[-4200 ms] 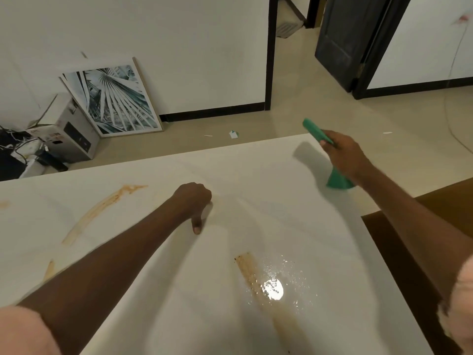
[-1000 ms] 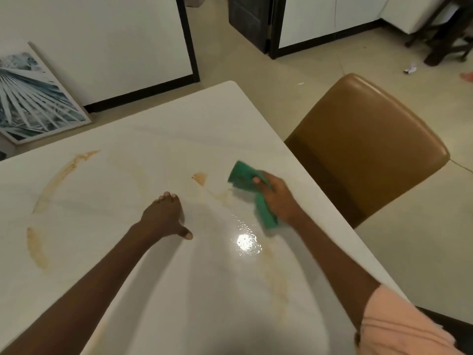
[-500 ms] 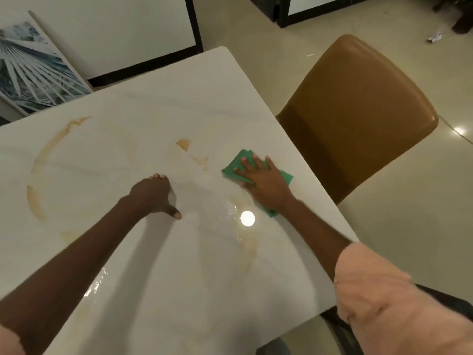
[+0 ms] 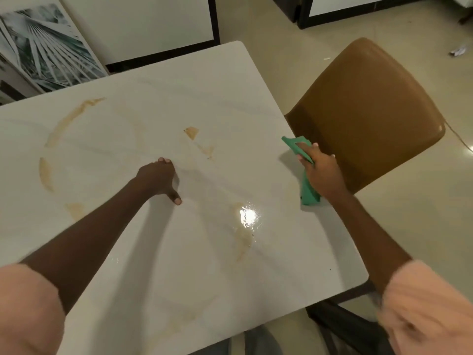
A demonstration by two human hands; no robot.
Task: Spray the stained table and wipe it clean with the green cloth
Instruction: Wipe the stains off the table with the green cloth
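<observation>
The white table (image 4: 179, 252) carries brown stains: a long arc (image 4: 71, 119) at the far left, a small patch (image 4: 192, 132) near the middle, and a faded smear (image 4: 242, 243) beside a wet shiny spot (image 4: 247, 215). My right hand (image 4: 321, 172) grips the green cloth (image 4: 298, 147) at the table's right edge, the cloth hanging below the hand. My left hand (image 4: 158, 175) rests on the table's middle, fingers curled and thumb out, holding nothing. No spray bottle is in view.
A brown padded chair (image 4: 371, 111) stands close against the table's right side. A framed leaf picture (image 4: 46, 47) leans on the wall at the far left. Tiled floor lies beyond, with a scrap of litter (image 4: 458, 51).
My right hand has swept the cloth from the wet middle of the table out to its right edge and lifted it, bunched. The left hand stays planted.
</observation>
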